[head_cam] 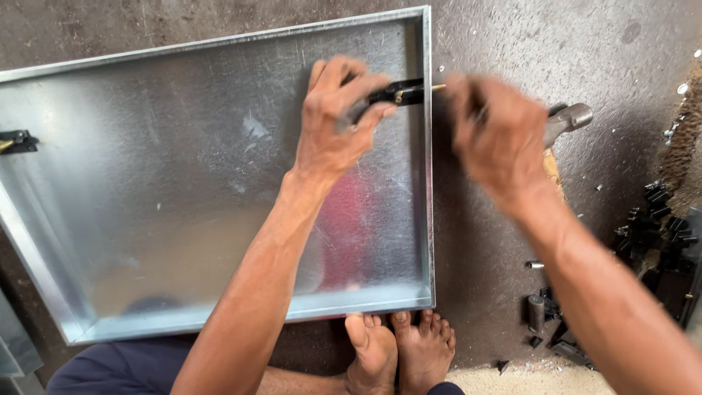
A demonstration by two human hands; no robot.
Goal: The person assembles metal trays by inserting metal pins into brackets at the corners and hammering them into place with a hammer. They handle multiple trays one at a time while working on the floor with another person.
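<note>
Two feet [398, 350] agst tray [146, 183] rim

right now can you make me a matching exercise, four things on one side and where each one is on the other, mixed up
Things:
1. left hand
2. hammer
3. black fitting
4. bare feet

Places:
A. on the tray's left wall
B. at the near edge of the metal tray
C. on the floor behind the right hand
D. gripping a black part at the tray's right wall

Pairs: 1-D, 2-C, 3-A, 4-B
</note>
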